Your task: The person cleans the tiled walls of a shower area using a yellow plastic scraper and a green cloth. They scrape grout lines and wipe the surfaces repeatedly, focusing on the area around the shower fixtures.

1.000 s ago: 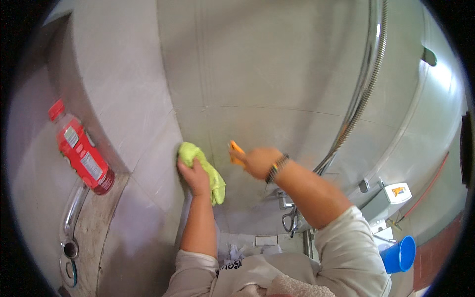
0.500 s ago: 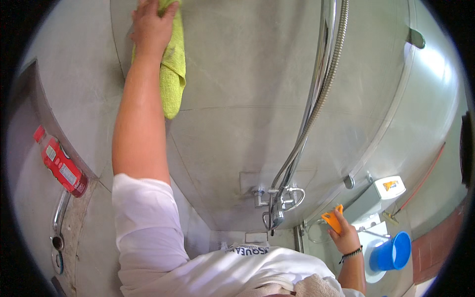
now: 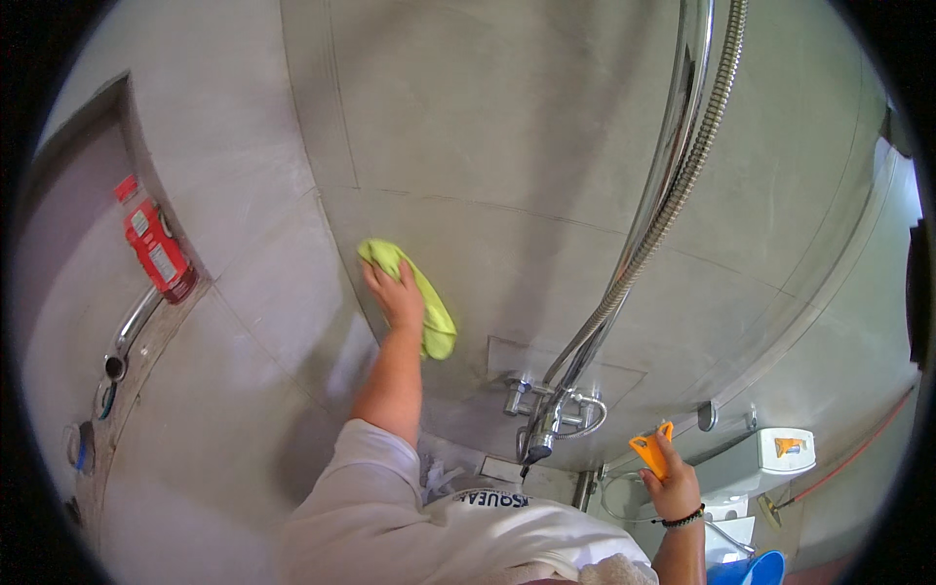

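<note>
1. Cloth [image 3: 436, 317], yellow-green, lies against the grey wall [image 3: 507, 263], left of the chrome mixer [image 3: 548, 419], with the left hand [image 3: 398, 294] clasped on it.
2. Right hand [image 3: 675, 490], low on the right, pinches an orange tool [image 3: 648, 451] between thumb and fingers.
3. Red bottle [image 3: 158, 242] stands on a ledge [image 3: 154, 346] at far left.

Muted light is falling, brightest at the far right. Shadows are dimming the far wall [image 3: 468, 136] and left wall [image 3: 219, 409]. The chrome pipe [image 3: 691, 49] is glinting; the left hand [image 3: 399, 294] and cloth [image 3: 439, 330] are looking slightly soft. Straight lines are bending toward the blackened corners.
</note>
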The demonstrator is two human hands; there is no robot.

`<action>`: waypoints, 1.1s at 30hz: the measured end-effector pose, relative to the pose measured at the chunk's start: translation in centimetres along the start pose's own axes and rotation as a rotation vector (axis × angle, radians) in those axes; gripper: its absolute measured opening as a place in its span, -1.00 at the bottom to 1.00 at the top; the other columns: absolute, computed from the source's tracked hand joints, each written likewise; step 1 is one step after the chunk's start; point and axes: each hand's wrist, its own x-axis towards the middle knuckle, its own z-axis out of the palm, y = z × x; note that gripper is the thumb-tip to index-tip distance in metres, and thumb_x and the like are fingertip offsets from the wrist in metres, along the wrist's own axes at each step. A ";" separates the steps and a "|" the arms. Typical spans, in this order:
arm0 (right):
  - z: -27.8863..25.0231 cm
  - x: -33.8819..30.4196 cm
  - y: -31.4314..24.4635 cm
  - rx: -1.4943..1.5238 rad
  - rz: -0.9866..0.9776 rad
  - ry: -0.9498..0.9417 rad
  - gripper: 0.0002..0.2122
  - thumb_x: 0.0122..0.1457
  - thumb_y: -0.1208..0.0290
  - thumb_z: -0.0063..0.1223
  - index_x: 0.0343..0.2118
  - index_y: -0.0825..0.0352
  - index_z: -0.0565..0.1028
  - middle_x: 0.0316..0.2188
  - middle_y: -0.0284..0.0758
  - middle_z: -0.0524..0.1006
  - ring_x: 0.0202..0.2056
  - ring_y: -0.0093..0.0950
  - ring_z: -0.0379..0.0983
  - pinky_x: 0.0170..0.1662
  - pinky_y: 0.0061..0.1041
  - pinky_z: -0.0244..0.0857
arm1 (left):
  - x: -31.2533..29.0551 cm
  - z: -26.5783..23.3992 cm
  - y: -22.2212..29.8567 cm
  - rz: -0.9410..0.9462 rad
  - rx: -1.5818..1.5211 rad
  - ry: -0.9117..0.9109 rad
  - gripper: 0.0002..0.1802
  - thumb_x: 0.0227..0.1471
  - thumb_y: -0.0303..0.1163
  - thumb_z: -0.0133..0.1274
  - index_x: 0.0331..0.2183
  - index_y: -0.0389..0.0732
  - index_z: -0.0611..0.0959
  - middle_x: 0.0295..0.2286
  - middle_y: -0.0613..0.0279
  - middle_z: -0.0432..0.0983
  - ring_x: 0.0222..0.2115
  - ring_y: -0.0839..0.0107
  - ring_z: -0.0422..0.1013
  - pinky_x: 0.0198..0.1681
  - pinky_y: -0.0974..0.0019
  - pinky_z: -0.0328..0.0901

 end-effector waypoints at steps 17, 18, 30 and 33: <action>-0.9 -3.2 -1.7 0.086 0.049 0.097 -0.40 -0.21 0.52 0.16 -0.01 0.21 0.22 -0.41 -0.05 0.44 -0.37 -0.13 0.39 -0.34 -0.39 0.29 | 19.6 -5.6 23.7 0.959 -0.132 0.126 -0.53 -0.15 -0.18 0.01 -0.14 -0.12 0.41 -0.15 0.09 0.27 -0.12 0.06 0.15 -0.05 0.02 0.01; -0.5 -3.5 -1.6 0.091 0.062 0.114 -0.40 -0.20 0.52 0.16 -0.01 0.21 0.22 -0.41 -0.05 0.44 -0.37 -0.13 0.39 -0.34 -0.39 0.29 | 18.6 -5.1 24.4 0.880 -0.033 0.137 -0.47 -0.13 -0.15 -0.02 -0.09 -0.15 0.35 -0.10 0.05 0.18 -0.07 0.04 0.08 -0.02 0.04 -0.03; 4.1 -1.6 -6.2 0.001 0.187 0.122 -0.43 -0.18 0.46 0.15 -0.02 0.17 0.23 -0.42 -0.08 0.45 -0.40 -0.12 0.39 -0.36 -0.35 0.28 | -4.5 2.3 7.7 1.430 0.026 -0.206 -0.47 -0.23 -0.33 -0.09 -0.11 0.33 0.37 -0.05 0.49 0.12 -0.04 0.24 0.01 -0.06 -0.05 -0.09; 5.2 -1.5 -7.8 -0.009 0.231 0.074 -0.42 -0.19 0.45 0.15 -0.02 0.18 0.22 -0.43 -0.11 0.45 -0.41 -0.13 0.39 -0.36 -0.35 0.28 | -9.4 3.3 -0.6 1.501 0.005 -0.441 -0.47 -0.23 -0.36 -0.12 -0.11 0.30 0.38 -0.02 0.56 0.10 -0.03 0.32 0.01 -0.03 0.01 -0.15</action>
